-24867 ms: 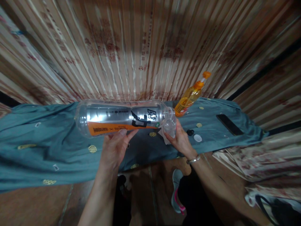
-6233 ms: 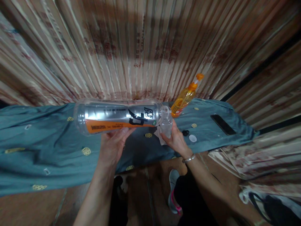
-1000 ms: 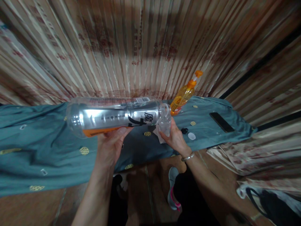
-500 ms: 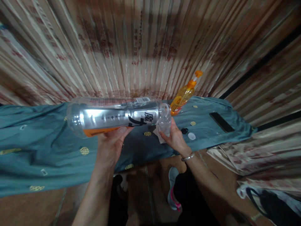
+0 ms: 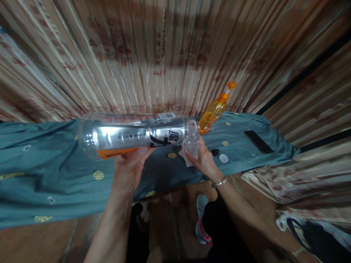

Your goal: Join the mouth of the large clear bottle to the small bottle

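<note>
Over the teal cloth [image 5: 68,171] on the tabletop, we hold a large clear bottle [image 5: 134,136] level, our left grip [image 5: 129,168] closed against its underside with some fingers hidden, its neck pointing right at a small clear container [image 5: 193,145]. Our right grip [image 5: 205,159] is closed around that container, a white tissue [image 5: 187,160] showing just below. Farther right come an amber pump bottle [image 5: 213,114], a small black piece [image 5: 215,152], a white disc [image 5: 223,158] and a dark phone [image 5: 258,142].

Pleated beige curtains [image 5: 170,47], brown tiled floor [image 5: 41,239].
</note>
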Available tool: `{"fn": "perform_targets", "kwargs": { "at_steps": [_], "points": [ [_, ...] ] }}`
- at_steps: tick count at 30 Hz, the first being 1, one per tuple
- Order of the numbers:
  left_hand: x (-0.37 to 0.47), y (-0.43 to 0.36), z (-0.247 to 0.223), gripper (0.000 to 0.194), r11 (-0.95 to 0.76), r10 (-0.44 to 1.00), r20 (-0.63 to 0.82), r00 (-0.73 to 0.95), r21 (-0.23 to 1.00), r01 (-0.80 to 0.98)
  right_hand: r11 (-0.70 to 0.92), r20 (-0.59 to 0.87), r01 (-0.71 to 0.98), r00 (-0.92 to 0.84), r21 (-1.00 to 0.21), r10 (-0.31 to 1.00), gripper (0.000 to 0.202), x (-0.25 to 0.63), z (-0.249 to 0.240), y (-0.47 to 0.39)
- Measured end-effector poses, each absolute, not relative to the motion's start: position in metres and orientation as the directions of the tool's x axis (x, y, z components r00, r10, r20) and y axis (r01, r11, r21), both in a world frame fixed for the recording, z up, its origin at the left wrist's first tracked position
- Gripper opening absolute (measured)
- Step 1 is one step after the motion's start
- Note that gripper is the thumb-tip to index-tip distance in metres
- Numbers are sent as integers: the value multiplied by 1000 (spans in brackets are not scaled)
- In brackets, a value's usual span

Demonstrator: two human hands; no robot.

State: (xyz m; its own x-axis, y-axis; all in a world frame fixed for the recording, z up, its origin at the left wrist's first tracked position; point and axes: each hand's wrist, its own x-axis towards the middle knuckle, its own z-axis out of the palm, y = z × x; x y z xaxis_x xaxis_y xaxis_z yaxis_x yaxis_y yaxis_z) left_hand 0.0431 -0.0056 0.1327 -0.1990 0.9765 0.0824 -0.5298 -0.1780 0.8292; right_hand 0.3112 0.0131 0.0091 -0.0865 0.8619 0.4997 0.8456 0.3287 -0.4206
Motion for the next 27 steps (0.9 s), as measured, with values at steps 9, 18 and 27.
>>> {"fn": "perform_targets", "kwargs": {
  "at_steps": [9, 18, 27],
  "points": [
    [43, -5, 133, 34, -181, 975, 78, -209, 825, -536, 332, 496, 839, -87, -431, 864, 93, 311, 11, 13],
    [44, -5, 133, 34, -192, 973, 85, -216, 816, -544, 320, 484, 844, -83, -431, 871, 93, 312, 10, 13],
    [43, -5, 132, 35, -190, 973, 84, -214, 821, -539, 329, 497, 840, -84, -431, 864, 93, 312, 7, 14]
  ]
}}
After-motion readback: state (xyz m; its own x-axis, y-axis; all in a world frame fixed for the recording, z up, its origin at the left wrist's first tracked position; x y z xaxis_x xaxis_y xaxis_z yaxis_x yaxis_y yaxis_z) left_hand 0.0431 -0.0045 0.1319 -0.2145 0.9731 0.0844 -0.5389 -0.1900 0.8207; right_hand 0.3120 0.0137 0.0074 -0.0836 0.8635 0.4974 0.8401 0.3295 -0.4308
